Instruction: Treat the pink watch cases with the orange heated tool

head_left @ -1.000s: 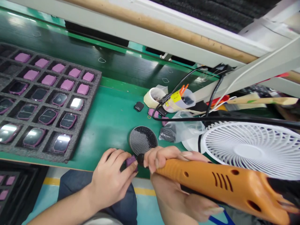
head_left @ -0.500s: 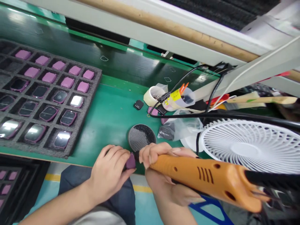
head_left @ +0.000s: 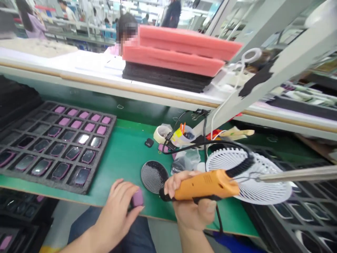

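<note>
One small purple casing [head_left: 137,198] is sitting low in the frame, a little left of centre, over the near edge of the green bench [head_left: 123,154], and the left hand [head_left: 118,212] is pinching it between the thumb and the curled fingertips. Just to its right, the right hand [head_left: 193,209] is wrapping its fingers tightly round an orange power screwdriver [head_left: 207,184], whose dark tip is pointing left toward the casing. Whether the tip is touching the casing cannot be told. A black cord [head_left: 218,219] is hanging below that hand. A round black mesh dish [head_left: 154,175] is lying flat on the bench just behind the gap between the two hands. A white fan [head_left: 247,175] is lying right of centre, partly behind the tool, and a crumpled clear bag [head_left: 184,161] is resting between the fan and the dish. Farther back, a tape roll [head_left: 161,133], a clear cup [head_left: 185,135] with a yellow label and a small black piece [head_left: 149,142] are standing near one another. Filling the left of the frame, a dark foam tray [head_left: 104,154] is carrying rows of purple units, the nearer ones showing glossy screens and the far ones showing plain backs. Across the upper centre, pink foam slabs [head_left: 179,49] are lying on a black foam stack [head_left: 165,75] on a shelf, and a person [head_left: 126,31] is sitting beyond them.
</note>
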Demonstrator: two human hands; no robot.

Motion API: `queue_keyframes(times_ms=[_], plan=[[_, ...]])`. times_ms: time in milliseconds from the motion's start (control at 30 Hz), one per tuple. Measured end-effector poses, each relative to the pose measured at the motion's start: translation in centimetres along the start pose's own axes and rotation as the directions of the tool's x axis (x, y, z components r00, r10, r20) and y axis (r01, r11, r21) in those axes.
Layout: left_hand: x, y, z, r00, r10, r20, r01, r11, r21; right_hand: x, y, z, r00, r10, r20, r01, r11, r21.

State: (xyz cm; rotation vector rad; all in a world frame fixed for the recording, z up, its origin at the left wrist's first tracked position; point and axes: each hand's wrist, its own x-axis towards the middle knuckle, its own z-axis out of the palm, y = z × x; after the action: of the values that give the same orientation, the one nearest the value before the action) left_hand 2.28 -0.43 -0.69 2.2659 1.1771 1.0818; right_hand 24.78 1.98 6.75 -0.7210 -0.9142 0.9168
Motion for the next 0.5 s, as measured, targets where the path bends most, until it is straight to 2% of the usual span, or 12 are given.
queue_keyframes(times_ms=[133, 233, 300, 400, 467, 500], plan=[[-0.4, -2.7, -4.2, 0.977, -0.199, -0.075, 0.179, 0.960, -0.216, -0.5, 0.5, -0.8, 1.000, -0.017, 0.006, 0.018, 1.000, -0.012], [-0.3, -4.9, -7.8, 0.928, -0.366, -0.076, 0.300, 0.849, -0.435, -0.7, 0.9, -1.3, 0.999, -0.033, 0.012, 0.033, 0.999, -0.001], [0.1, -6.2, -10.4, 0.879, -0.471, -0.068, 0.381, 0.782, -0.493, -0.7, 1.2, -1.5, 0.999, -0.015, 0.030, 0.015, 1.000, 0.006], [1.3, -8.4, -14.8, 0.801, -0.583, -0.137, 0.476, 0.759, -0.444, -0.4, 1.5, -2.0, 0.998, 0.046, 0.039, -0.047, 0.999, 0.021], [2.5, -10.6, -18.4, 0.769, -0.590, -0.245, 0.519, 0.800, -0.301, -0.3, 2.0, -3.1, 0.994, 0.105, 0.006, -0.105, 0.993, 0.060], [3.2, -11.9, -20.2, 0.762, -0.568, -0.312, 0.546, 0.822, -0.163, -0.3, 2.4, -4.0, 0.989, 0.146, 0.000, -0.145, 0.986, 0.083]])
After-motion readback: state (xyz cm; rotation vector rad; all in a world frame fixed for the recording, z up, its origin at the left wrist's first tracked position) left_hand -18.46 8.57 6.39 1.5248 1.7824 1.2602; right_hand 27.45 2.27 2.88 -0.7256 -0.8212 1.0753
